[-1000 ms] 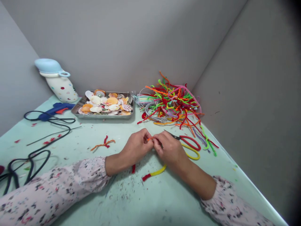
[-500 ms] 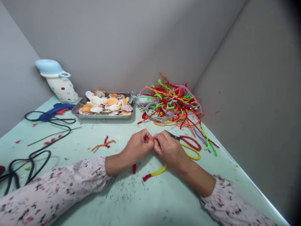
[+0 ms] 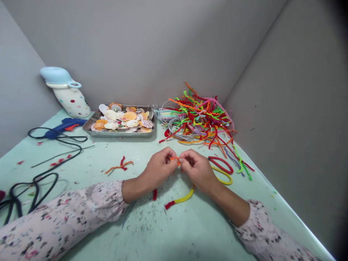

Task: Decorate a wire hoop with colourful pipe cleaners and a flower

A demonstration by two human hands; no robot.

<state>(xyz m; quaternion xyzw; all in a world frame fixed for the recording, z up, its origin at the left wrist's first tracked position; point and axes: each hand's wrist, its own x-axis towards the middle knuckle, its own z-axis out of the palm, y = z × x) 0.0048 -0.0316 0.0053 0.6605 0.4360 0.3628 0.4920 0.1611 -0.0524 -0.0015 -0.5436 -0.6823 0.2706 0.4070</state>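
Observation:
A short orange pipe cleaner (image 3: 175, 158) runs between the pinched fingertips of my left hand (image 3: 160, 163) and my right hand (image 3: 198, 169). Both hands are closed on it, just above the table. Scissors (image 3: 223, 167) with red and yellow handles lie partly behind my right hand, which hides their blades. Below the hands a yellow pipe cleaner piece with a red end (image 3: 182, 197) rests on the cloth. A red piece (image 3: 154, 194) pokes out under my left wrist. To the left lies a twisted orange and red pipe cleaner shape (image 3: 121, 166).
A metal tray (image 3: 119, 134) of seashells stands at the back, beside a tangled heap of coloured pipe cleaners (image 3: 201, 116). On the left are a blue glue gun (image 3: 61, 127), its looping black cord (image 3: 50, 177) and a leaning white bottle (image 3: 72, 99). Grey walls enclose the table.
My right hand has rolled and shifted slightly right, so more of the orange pipe cleaner shows between the fingertips. The scissor blades are now hidden. My left hand has barely moved.

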